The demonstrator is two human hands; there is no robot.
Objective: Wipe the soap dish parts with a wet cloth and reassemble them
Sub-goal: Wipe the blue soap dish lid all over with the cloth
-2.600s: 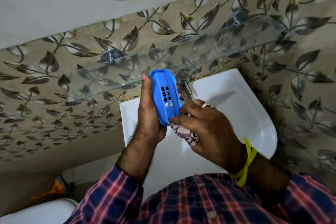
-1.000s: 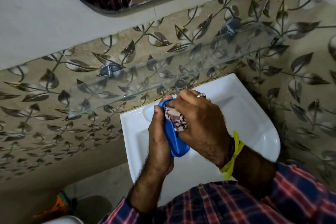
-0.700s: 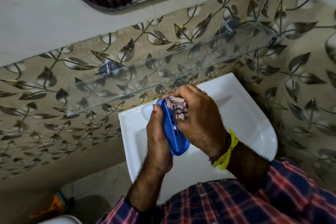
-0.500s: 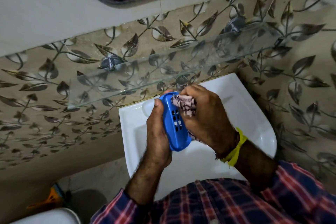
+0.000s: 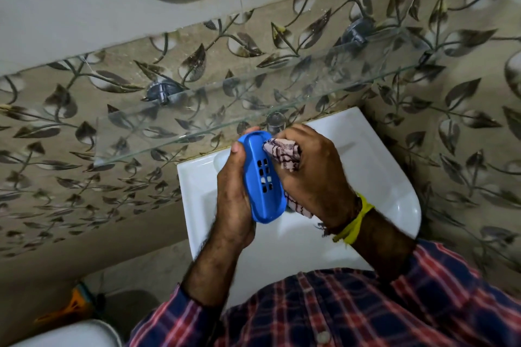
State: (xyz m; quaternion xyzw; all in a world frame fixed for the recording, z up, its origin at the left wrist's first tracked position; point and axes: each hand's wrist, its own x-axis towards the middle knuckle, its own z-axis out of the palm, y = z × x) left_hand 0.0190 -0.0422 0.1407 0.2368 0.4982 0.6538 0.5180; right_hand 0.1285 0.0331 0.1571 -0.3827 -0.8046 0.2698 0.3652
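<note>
Blue moulded plastic: the soap dish part (image 5: 263,177), an oval tray with a cluster of small drain holes through its floor, stands on edge over the white basin (image 5: 375,166), just below the front edge of the glass shelf (image 5: 225,110). My left hand (image 5: 234,194) wraps its back, thumb on the near rim at the top and fingertips just showing over the far end, so the perforated face is turned toward my right. My right hand (image 5: 313,175) is closed around the bunched patterned cloth (image 5: 282,153), pressing a fold of it against the upper right rim; a tail of cloth hangs out below the palm beside the tray's lower end. No second dish part is in view.

Handling, as I judge it: the tray looks light, thin-walled and stiff, and with a wet cloth on it the smooth surface is probably slick. The long rims are the sound place to grip, thumb opposing fingers across the narrow width, leaving the holed floor free for wiping. Squeezing hard across the middle might flex it or let it squirt out into the basin. The cloth is soft and limp, conforming to rim and holes alike.
</note>
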